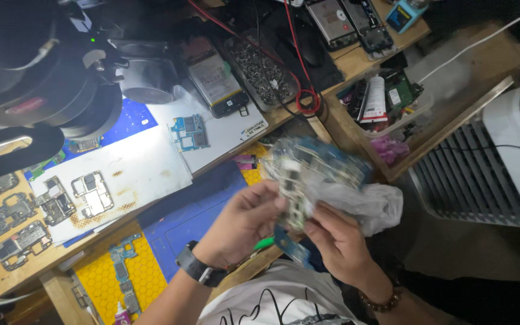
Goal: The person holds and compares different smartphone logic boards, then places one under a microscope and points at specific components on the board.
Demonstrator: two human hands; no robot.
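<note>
While a crinkly plastic bag (368, 204) of thin, light, fragile circuit boards (308, 174) is being gripped by the left hand (245, 219), one board's edges are being pinched by the right hand (335, 241).

A clear plastic bag (365, 201) is in the person's two hands, low in the middle. It is crinkly and see-through, and it looks blurry. It may hold small green and blue circuit boards.

A white tube (376, 100) with a dark band lies in a clear tub (417, 114) on the right side of the bench.

A phone (216, 77) lies on its front near the top middle. A pale label with a red strip covers its open back.

A small white label (251, 128) with blue marks sits at the corner of the white mat (151, 159).
</note>
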